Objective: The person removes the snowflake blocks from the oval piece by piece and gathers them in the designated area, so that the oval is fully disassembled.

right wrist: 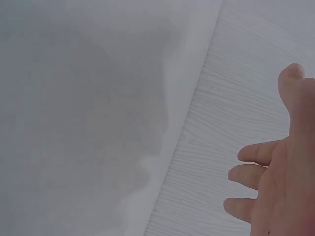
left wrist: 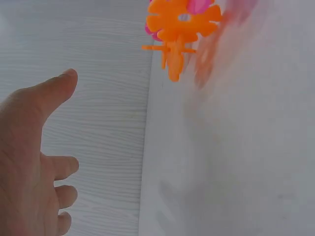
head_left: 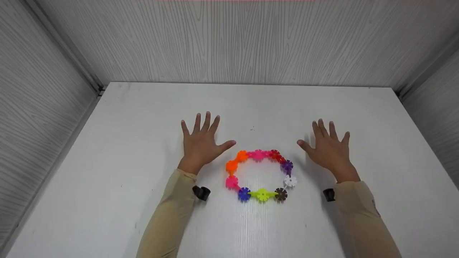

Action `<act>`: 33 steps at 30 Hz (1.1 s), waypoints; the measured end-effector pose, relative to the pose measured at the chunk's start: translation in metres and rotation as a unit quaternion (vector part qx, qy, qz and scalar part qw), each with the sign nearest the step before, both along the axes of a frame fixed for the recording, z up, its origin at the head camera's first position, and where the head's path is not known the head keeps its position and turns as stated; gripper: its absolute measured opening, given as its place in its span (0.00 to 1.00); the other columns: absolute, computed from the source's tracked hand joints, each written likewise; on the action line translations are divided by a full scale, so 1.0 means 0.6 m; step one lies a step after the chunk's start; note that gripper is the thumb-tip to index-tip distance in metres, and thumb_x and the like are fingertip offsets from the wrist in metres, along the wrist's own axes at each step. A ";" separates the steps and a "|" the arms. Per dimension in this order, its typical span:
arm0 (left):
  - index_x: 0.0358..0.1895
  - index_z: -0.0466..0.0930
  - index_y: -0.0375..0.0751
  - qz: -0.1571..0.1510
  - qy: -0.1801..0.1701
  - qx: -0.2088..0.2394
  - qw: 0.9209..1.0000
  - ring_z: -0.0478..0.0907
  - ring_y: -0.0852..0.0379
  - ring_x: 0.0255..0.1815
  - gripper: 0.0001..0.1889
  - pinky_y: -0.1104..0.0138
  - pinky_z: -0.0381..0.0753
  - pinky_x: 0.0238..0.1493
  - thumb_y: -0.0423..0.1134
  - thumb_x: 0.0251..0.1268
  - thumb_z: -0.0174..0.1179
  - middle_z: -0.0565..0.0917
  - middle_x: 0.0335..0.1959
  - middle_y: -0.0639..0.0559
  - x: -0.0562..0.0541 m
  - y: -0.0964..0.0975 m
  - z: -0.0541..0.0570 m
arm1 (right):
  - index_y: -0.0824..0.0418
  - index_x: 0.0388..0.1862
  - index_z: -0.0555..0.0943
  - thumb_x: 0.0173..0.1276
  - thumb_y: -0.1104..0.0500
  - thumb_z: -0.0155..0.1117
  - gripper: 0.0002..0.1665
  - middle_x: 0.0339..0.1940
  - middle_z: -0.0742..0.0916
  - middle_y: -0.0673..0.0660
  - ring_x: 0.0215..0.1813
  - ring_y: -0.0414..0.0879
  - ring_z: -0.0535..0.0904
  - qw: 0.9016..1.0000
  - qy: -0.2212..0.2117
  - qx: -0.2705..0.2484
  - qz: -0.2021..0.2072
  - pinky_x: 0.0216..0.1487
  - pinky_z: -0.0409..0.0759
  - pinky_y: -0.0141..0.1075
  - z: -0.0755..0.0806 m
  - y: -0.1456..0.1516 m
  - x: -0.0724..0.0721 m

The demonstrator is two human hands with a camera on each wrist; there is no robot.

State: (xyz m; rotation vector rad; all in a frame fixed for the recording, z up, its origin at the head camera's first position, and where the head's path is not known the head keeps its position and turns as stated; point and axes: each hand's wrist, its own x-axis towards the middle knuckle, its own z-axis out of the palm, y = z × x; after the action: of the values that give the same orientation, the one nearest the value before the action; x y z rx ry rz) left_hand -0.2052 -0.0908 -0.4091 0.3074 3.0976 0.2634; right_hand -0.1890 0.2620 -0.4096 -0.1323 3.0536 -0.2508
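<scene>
On the white table [head_left: 96, 179], the flower-piece ring [head_left: 263, 195] lies longest left to right, hands [head_left: 200, 146] [head_left: 330, 152] spread wide beside it.

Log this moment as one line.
left hand: fingers spread, empty; right hand: fingers spread, empty; multicoloured ring of flower-shaped plastic pieces: on white tabletop, untouched

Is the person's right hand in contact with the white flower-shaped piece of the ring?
Apart. The head view shows it: tabletop is visible between the right hand and the white piece.
</scene>
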 end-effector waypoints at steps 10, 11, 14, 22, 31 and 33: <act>0.78 0.43 0.57 -0.043 -0.002 -0.002 0.999 0.34 0.45 0.81 0.50 0.37 0.24 0.71 0.80 0.55 0.37 0.42 0.80 0.50 -0.005 0.059 -0.004 | 0.59 0.79 0.44 0.67 0.24 0.37 0.56 0.80 0.48 0.62 0.80 0.64 0.38 0.999 -0.016 -0.025 0.019 0.67 0.32 0.73 -0.006 -0.030 -0.003; 0.78 0.43 0.58 -0.047 -0.005 -0.003 0.999 0.34 0.45 0.81 0.50 0.37 0.24 0.71 0.80 0.55 0.37 0.42 0.80 0.51 -0.006 0.064 -0.004 | 0.58 0.79 0.44 0.66 0.23 0.36 0.56 0.80 0.48 0.61 0.80 0.64 0.39 0.999 -0.018 -0.025 0.021 0.67 0.33 0.73 -0.007 -0.033 -0.003; 0.78 0.43 0.58 -0.058 -0.014 -0.006 0.998 0.34 0.46 0.81 0.50 0.37 0.25 0.71 0.80 0.55 0.37 0.42 0.80 0.51 -0.006 0.081 -0.005 | 0.57 0.79 0.43 0.65 0.21 0.35 0.57 0.81 0.47 0.60 0.80 0.63 0.38 0.999 -0.033 -0.032 0.024 0.66 0.34 0.74 -0.008 -0.041 -0.002; 0.77 0.46 0.61 -0.105 -0.040 0.017 0.993 0.38 0.48 0.81 0.49 0.38 0.30 0.73 0.79 0.54 0.44 0.45 0.79 0.54 -0.009 0.119 -0.009 | 0.56 0.79 0.47 0.67 0.26 0.44 0.53 0.80 0.51 0.61 0.79 0.63 0.46 0.994 -0.073 -0.053 0.059 0.68 0.45 0.72 -0.010 -0.058 0.000; 0.72 0.64 0.58 -0.145 -0.138 0.155 0.967 0.67 0.50 0.71 0.42 0.49 0.66 0.68 0.69 0.52 0.61 0.68 0.72 0.53 -0.016 0.134 -0.012 | 0.55 0.75 0.61 0.63 0.33 0.59 0.48 0.71 0.70 0.63 0.66 0.61 0.72 0.986 -0.072 -0.106 0.105 0.57 0.74 0.61 -0.020 -0.075 0.000; 0.70 0.67 0.57 -0.142 -0.162 0.185 0.959 0.71 0.51 0.67 0.40 0.50 0.70 0.65 0.66 0.53 0.62 0.72 0.69 0.53 -0.020 0.135 -0.015 | 0.55 0.73 0.63 0.62 0.32 0.59 0.48 0.66 0.74 0.63 0.60 0.58 0.77 0.984 -0.081 -0.119 0.108 0.54 0.77 0.59 -0.021 -0.079 -0.002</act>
State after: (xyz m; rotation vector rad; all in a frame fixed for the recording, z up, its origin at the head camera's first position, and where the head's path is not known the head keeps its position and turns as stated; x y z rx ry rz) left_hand -0.2172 -0.0098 -0.4179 0.6369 2.6245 0.7955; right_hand -0.1901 0.2143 -0.4222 -0.4310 2.8080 -0.5779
